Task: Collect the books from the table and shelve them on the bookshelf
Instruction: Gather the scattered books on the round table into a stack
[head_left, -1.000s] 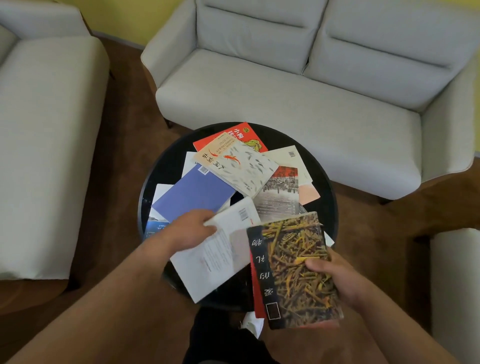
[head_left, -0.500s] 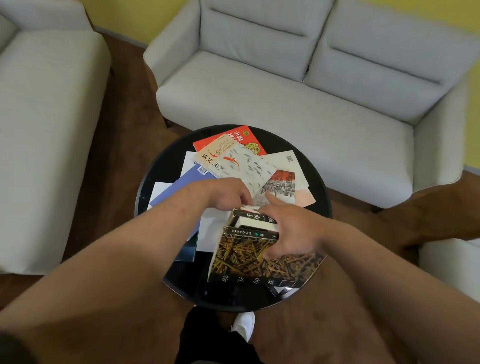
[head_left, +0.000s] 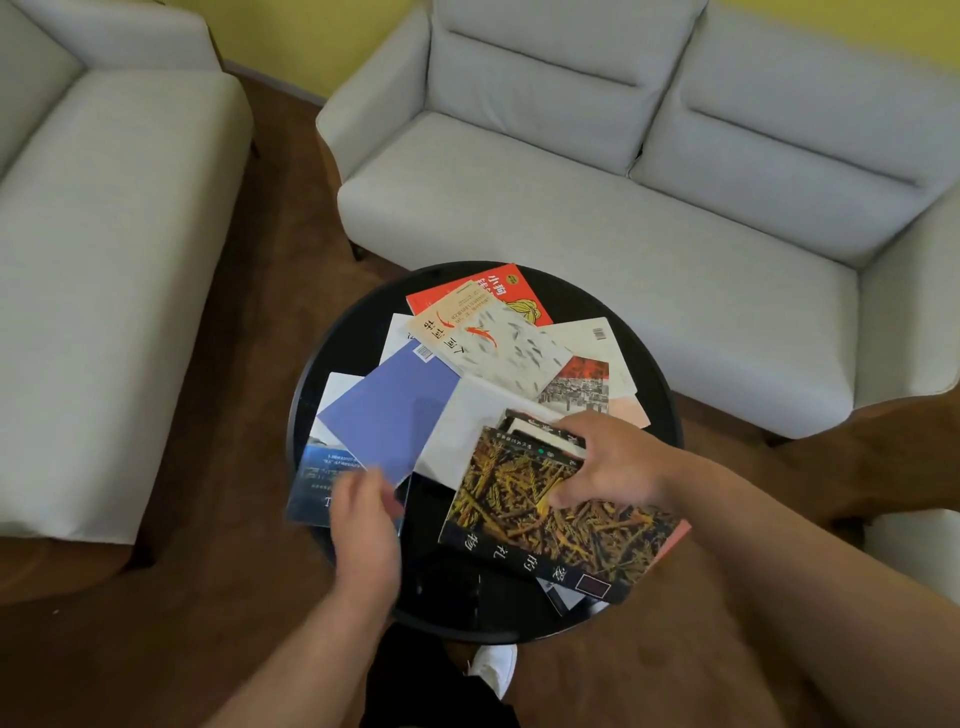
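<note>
Now the left hand (head_left: 363, 525) had let go of the white book it held a second before and swung out to the near-left rim of the worktop (head_left: 452, 603). There its fingers (head_left: 358, 486) lay over the corner of a dark book (head_left: 317, 483) that overhung the edge, though blur hid whether they pinched it or only touched it. The right hand (head_left: 608, 462), which had been holding the twig book (head_left: 540, 514) in the air, had brought it down. The stack (head_left: 535, 441) leaned on the worktop's near-right side with the twig book as its front. The thumb pressed on that cover and the fingers (head_left: 569, 430) curled over the top edges of the books behind, so the hand gripped the lot. By that, the gathering looked only part done, with a few books in hand and the dark one seemingly next. Farther back, the purple book (head_left: 389, 410), the fish book (head_left: 498, 348) and the red book (head_left: 498, 286) lay flat and overlapping, all untouched. Beyond the worktop stood a grey sofa (head_left: 597, 218), and no bookshelf showed.
</note>
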